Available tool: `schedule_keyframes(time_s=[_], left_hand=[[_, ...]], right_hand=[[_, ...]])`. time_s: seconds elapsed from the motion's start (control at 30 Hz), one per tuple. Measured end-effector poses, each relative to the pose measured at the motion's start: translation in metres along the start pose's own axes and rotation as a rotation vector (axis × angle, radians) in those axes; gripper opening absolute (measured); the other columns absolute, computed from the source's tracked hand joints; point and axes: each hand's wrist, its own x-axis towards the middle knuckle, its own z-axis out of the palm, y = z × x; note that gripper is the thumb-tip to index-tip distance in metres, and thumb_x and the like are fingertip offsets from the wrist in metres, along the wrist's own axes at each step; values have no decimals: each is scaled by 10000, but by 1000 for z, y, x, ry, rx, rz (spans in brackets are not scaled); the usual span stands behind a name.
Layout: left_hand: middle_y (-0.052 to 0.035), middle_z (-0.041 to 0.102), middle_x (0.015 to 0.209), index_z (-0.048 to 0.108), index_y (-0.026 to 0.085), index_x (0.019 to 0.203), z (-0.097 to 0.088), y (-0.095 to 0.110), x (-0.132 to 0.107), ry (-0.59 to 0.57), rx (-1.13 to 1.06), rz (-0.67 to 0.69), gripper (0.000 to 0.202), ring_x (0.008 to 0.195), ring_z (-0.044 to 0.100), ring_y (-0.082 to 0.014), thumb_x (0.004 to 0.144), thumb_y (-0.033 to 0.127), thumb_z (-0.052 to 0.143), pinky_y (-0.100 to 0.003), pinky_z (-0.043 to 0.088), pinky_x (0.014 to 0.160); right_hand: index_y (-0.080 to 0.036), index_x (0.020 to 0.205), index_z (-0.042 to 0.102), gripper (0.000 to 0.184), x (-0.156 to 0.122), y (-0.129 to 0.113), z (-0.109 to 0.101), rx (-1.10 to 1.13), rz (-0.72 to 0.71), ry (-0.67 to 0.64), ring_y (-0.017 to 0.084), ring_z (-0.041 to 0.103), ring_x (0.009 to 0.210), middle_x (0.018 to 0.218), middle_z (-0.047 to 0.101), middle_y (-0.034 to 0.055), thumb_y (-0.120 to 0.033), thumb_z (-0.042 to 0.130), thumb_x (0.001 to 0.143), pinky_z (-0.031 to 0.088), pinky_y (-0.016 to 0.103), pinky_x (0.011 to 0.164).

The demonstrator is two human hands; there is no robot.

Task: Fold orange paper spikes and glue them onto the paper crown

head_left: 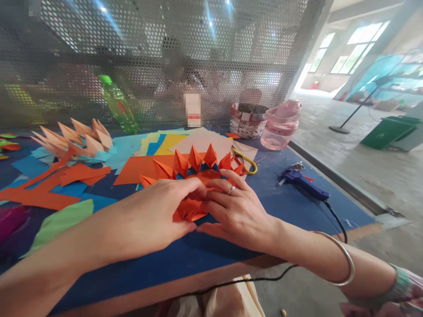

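An orange folded-paper flower [194,159], a ring of pointed petals with dark blue showing inside, lies on the blue tabletop in front of me. My left hand [165,207] curls round its near left side, thumb low and fingers over the paper. From the right, my right hand [236,209] bends its fingers over the flower's near right part; a ring and a bangle are on this hand and wrist. Both hands are closed on the paper, their fingertips almost meeting. Yellow-handled scissors [246,160] lie just behind the right hand. The petals under my fingers are partly hidden.
A blue glue gun [304,182] with a black cord rests at the right. A peach paper flower [77,141], orange scraps [49,185] and a green-capped bottle [118,103] are left. Behind stand a woven paper basket [247,121], a pink bottle [280,125] and a perforated metal panel [139,53].
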Motion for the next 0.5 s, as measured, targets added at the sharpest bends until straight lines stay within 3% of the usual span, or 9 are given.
schedule_keyframes(time_s=[0.1, 0.17, 0.3, 0.4, 0.5], left_hand=[[3, 682, 1174, 603, 319, 1153, -15, 6, -10, 100, 86, -19, 432, 1005, 655, -249, 734, 379, 690, -318, 499, 848], [6, 682, 1178, 622, 312, 1133, -23, 9, -19, 199, 97, -80, 446, 968, 665, -256, 722, 475, 683, -319, 513, 827], [24, 641, 1256, 591, 316, 1158, -24, 1, -40, 313, 22, -187, 462, 984, 666, -228, 767, 559, 624, -307, 514, 875], [64, 694, 1150, 597, 384, 1135, -16, -16, -52, 424, 35, -176, 473, 967, 680, -230, 730, 626, 625, -317, 539, 843], [83, 730, 1036, 616, 435, 1101, -12, -25, -59, 449, 53, -212, 460, 899, 700, -236, 707, 672, 607, -336, 564, 783]], right_hand=[[-180, 868, 660, 270, 2, 0, -1, 4, 22, -25, 223, 571, 1082, 923, 713, 38, -448, 621, 866, 243, 416, 1132], [-182, 868, 660, 235, 6, -1, -1, 33, 38, -43, 218, 577, 1054, 901, 712, 36, -416, 638, 861, 265, 411, 1111], [-164, 833, 661, 263, 15, -5, -2, 144, 127, -160, 207, 591, 936, 837, 702, 39, -425, 686, 822, 385, 370, 950], [-147, 780, 663, 315, 22, -8, -4, 176, 186, -280, 215, 592, 886, 788, 693, 49, -459, 701, 800, 406, 341, 831], [-139, 778, 680, 283, 26, -11, -4, 166, 204, -358, 219, 593, 867, 767, 693, 55, -420, 706, 805, 393, 337, 817]])
